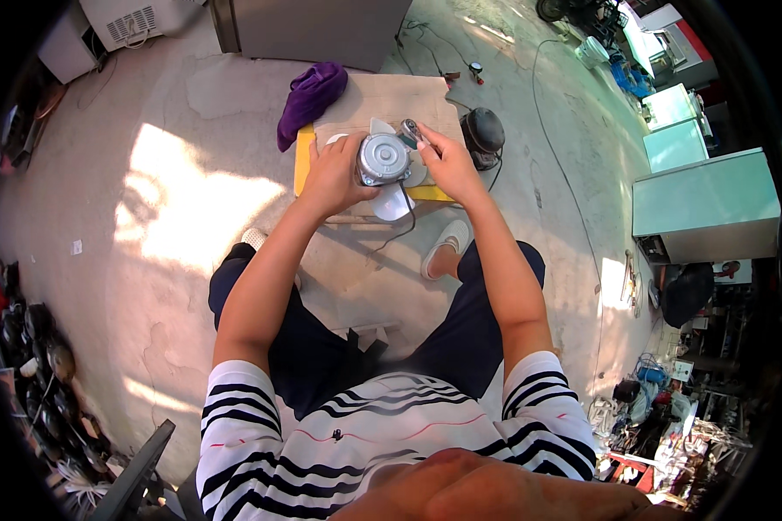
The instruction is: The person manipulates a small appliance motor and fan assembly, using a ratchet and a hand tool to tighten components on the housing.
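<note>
A round silver fan motor [384, 157] with pale fan blades [393, 203] lies on a low cardboard-topped stand [391, 92] in front of me. My left hand [328, 178] is wrapped round the motor's left side, thumb at its near edge. My right hand [447, 163] pinches a small metal tool with a round head, which looks like a ratchet wrench [410, 128], at the motor's upper right rim. The fingers partly cover the tool, and whether it touches the motor is unclear. A dark cord [408, 207] hangs from the motor over the stand's near edge.
A purple cloth [313, 95] lies on the stand's far left corner. Just right of the stand is a black compressor [482, 132]. A grey cabinet [317, 33] stands beyond, with a small gauge [475, 69] on the floor nearby. Piled parts [669, 434] line the right.
</note>
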Available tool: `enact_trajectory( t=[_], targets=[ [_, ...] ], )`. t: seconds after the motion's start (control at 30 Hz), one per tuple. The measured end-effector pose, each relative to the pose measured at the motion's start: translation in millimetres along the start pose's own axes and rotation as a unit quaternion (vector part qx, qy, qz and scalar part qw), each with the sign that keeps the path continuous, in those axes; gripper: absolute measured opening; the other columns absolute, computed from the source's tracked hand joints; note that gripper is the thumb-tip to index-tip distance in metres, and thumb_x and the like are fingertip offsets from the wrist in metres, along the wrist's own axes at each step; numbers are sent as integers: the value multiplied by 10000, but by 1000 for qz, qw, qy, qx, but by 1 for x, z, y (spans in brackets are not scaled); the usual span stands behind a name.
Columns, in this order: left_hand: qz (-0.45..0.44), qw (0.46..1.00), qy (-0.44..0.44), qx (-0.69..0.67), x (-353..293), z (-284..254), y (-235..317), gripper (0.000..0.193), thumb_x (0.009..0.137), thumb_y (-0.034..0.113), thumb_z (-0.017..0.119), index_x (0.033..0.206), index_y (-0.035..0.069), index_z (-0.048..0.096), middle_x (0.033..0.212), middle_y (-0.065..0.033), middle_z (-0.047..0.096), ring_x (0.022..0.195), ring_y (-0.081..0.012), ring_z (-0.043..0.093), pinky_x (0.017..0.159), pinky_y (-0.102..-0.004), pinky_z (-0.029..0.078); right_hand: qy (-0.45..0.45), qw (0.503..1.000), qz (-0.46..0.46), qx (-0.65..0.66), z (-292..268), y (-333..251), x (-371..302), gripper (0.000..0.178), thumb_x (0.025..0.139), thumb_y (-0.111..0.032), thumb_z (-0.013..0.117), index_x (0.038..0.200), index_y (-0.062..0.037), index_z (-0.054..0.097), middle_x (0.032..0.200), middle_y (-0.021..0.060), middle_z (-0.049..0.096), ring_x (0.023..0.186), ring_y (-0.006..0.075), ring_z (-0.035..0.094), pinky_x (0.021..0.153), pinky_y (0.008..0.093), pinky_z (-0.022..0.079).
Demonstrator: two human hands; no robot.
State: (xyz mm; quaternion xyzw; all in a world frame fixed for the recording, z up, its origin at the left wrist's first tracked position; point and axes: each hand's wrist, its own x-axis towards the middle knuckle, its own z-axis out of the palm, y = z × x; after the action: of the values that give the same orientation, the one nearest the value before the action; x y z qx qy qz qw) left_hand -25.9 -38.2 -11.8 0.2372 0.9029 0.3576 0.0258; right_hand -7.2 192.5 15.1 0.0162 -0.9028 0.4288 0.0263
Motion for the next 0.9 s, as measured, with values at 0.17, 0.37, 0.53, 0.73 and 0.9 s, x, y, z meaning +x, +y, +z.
enact_trajectory(
  t=[0.17,0.37,0.53,0.73,0.9],
  targets=[
    [4,1000,6,-21,3,3,-1,925,603,320,886,1392,129,443,1308,-127,592,1272,-309,519,1166,-618,135,-5,999,-9,-54,2,5,3,480,980,-196,579,1417,-15,495,825,71,622,711,139,553,699,302,480],
    [28,999,27,-35,5,11,-9,936,594,320,888,1394,114,448,1305,-134,601,1259,-311,536,1171,-616,142,-6,976,-24,-218,16,-29,1,486,975,-186,519,1416,8,455,877,300,665,809,445,658,726,512,512],
    [22,998,26,-57,8,11,-9,930,586,319,887,1384,102,460,1281,-144,615,1237,-330,550,1172,-618,156,-36,967,25,-252,13,-35,5,537,977,-194,506,1458,7,376,840,333,644,804,499,638,734,553,493],
    [49,996,35,-59,8,11,-14,931,573,316,883,1376,91,467,1253,-167,626,1221,-340,559,1185,-594,157,-74,968,-28,-238,-4,-30,6,521,986,-215,499,1458,-23,394,848,326,644,810,505,631,735,557,487],
    [29,998,-12,-50,12,6,-12,979,585,338,887,1413,84,431,1329,-144,588,1282,-342,516,1186,-614,138,-73,975,-40,-208,-5,-25,9,510,985,-206,493,1456,-31,402,854,329,640,809,515,620,744,557,484]
  ],
)
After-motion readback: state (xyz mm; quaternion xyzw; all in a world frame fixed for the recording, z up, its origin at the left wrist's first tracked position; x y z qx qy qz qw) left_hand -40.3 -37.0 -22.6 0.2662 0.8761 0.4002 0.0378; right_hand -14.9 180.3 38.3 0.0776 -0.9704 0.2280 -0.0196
